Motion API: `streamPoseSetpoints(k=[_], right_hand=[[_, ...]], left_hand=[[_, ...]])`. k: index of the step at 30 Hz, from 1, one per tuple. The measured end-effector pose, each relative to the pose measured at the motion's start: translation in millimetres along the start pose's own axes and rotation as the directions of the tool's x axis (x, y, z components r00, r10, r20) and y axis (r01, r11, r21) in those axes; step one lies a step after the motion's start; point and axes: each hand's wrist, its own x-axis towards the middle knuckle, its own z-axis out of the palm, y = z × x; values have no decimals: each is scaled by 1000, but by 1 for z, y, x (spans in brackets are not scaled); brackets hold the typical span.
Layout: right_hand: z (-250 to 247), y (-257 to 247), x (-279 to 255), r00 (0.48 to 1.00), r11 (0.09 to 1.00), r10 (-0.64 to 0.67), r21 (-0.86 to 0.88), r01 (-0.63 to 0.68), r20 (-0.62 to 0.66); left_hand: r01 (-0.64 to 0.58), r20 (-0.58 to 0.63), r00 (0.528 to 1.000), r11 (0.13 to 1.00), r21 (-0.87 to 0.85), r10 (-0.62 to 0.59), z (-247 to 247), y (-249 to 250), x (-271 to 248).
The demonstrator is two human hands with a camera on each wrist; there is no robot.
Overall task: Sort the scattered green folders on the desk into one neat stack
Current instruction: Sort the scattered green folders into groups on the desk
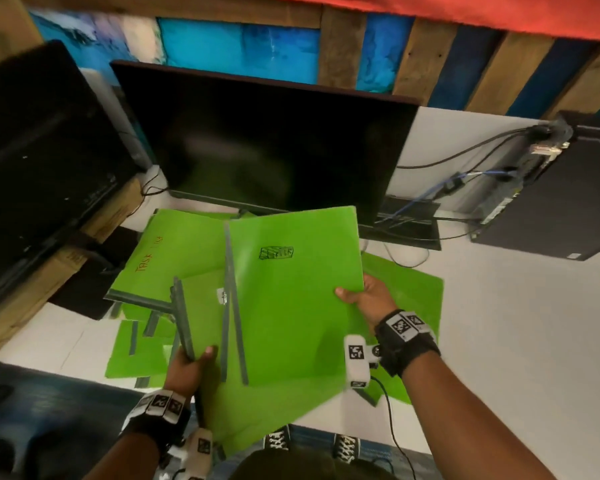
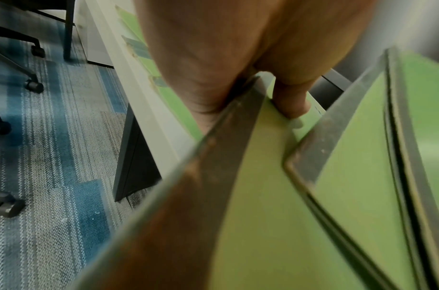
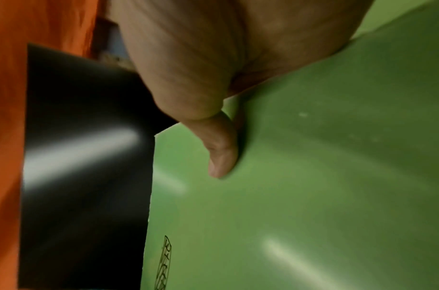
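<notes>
I hold a fan of green folders with grey spines above the white desk (image 1: 499, 306). The top folder (image 1: 291, 306) carries a scribbled black box; my right hand (image 1: 364, 296) grips its right edge, thumb on the green face (image 3: 312, 176). My left hand (image 1: 191, 365) pinches the near ends of the lower folders (image 1: 201, 306) by a grey spine (image 2: 225, 147), thumb on top. More green folders lie flat on the desk: one marked "TASK" (image 1: 174, 251) at the left, one at the right (image 1: 413, 292), others underneath (image 1: 136, 355).
A dark monitor (image 1: 267, 140) stands right behind the folders, a second screen (image 1: 39, 150) to the left. A black computer case (image 1: 551, 188) with cables lies at the right. Bare desk shows on the right. Chair castors (image 2: 4, 206) stand on the carpet.
</notes>
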Motion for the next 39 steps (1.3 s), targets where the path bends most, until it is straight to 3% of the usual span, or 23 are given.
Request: streamPoseSetpoints(k=[5,8,12,16,23,25,27,32,36,39], right_hand=[[36,7,25,999,961,42,-271,-49,-33],[52,8,36,994,936,66,-340,-91,-84],[76,1,39,996,914,46,-400,-71,-70],[100,4,44,997,895,60,-439,-78,-56],[121,25,36,999,640,-23,-768,-8,-30],[109,25,36,998,530,-63,-846,58,29],[83,19,41,997,509,-81,-860,40,-1],[-22,16,52,947,482,40,-824,-298,-319],[-98,47,55,893,399,190,-799,-449,-407],[-134,74,54,836,368,221,-750,-549,-503]], left_hand=[[11,31,999,996,-85,-9,-7,-5,6],[33,56,998,991,-132,-26,-12,-9,9],[64,114,992,996,-55,-58,-19,-33,24],[37,179,983,999,28,-41,-22,-10,5],[30,237,971,998,51,-41,-20,-5,8],[30,203,978,999,27,-35,-20,-19,17],[16,198,980,999,48,-25,-21,-22,20],[24,184,982,998,51,-33,-15,-6,6],[41,174,984,999,36,-46,-12,-9,8],[35,171,985,999,8,-36,-9,-9,7]])
